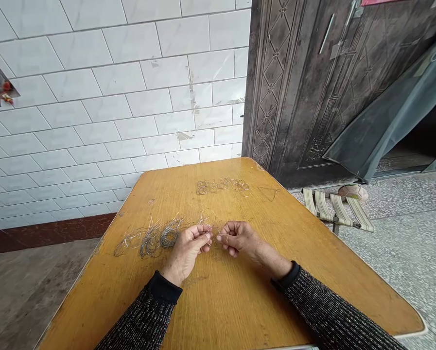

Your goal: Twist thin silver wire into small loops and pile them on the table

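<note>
Over the middle of the wooden table (239, 291), my left hand (188, 248) pinches a thin wire (209, 228) between thumb and fingertips. Close beside it on the right, my right hand (239, 239) is closed in a pinch on the same thin wire, as far as I can make out; the strand is very fine. Just left of my left hand lies a tight coil of grey wire (169, 235). Further left are a looser wire bundle (150, 243) and several tangled loose strands (126, 240).
Toward the table's far end lie several thin wire loops (223, 185) and a bent wire piece (269, 193). A white tiled wall (130, 97) stands behind. To the right are a dark carved door (298, 87), a strapped folding stool (336, 209) and a ball (353, 192).
</note>
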`<state>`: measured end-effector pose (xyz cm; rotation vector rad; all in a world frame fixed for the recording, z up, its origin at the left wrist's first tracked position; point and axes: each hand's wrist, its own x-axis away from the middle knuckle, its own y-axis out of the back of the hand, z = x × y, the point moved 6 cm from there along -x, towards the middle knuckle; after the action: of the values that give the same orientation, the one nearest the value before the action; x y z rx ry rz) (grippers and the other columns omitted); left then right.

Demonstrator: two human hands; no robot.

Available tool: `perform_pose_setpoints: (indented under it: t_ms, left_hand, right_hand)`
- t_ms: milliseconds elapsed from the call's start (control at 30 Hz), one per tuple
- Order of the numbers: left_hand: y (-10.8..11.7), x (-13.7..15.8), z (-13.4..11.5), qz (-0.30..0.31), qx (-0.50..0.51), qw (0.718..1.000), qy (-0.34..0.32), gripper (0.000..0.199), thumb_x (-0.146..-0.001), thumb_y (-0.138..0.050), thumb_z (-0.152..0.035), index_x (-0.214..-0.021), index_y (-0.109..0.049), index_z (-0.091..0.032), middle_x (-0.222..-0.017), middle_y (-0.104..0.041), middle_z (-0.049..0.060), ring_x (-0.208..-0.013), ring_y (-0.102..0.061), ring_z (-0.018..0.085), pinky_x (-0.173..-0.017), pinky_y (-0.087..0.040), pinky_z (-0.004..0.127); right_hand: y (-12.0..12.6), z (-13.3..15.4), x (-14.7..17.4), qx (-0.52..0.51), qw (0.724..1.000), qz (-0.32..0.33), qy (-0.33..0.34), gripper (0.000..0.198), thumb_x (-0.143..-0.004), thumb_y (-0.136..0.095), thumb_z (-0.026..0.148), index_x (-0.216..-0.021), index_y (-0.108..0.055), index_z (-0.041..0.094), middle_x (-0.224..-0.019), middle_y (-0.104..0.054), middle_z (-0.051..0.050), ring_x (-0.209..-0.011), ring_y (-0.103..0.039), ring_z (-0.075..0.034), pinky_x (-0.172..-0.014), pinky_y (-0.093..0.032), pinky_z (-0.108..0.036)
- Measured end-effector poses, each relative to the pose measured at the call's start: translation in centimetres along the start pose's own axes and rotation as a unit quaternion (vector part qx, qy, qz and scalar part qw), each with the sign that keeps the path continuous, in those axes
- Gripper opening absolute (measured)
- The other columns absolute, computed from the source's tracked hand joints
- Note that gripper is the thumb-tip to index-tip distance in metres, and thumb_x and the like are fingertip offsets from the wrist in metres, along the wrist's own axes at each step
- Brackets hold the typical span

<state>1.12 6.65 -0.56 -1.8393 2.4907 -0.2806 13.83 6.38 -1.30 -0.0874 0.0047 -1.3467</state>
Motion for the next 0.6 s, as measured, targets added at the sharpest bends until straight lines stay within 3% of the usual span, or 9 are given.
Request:
perform_pose_setpoints:
  t_ms: [267, 600]
  left_hand:
    - [0.5, -0.1, -0.2, -0.042, 0.034, 0.999, -0.006, 0.029, -0.060, -0.070, -0.026, -0.081, -0.056, -0.012, -0.074, -0.054, 0.002, -0.064, -0.052, 0.010, -0.055, -0.039, 0.021]
    - [0.5, 0.0, 0.0, -0.039, 0.048, 0.998, -0.010, 0.028, -0.060, -0.070, -0.025, -0.082, -0.058, -0.013, -0.074, -0.055, 0.001, -0.064, -0.052, 0.009, -0.053, -0.037, 0.020]
  right_hand:
    - [-0.1, 0.4, 0.3, 0.012, 1.000, 0.027, 0.001, 0.036, -0.060, -0.067, 0.046, -0.061, -0.050, 0.015, -0.046, -0.052, 0.005, -0.034, -0.043, -0.003, -0.033, -0.032, -0.015]
    - [-1.4, 0.4, 1.0, 0.044, 0.996, 0.079, 0.014, 0.036, -0.068, -0.061, 0.048, -0.058, -0.056, 0.013, -0.048, -0.053, 0.003, -0.038, -0.046, -0.004, -0.038, -0.033, -0.016]
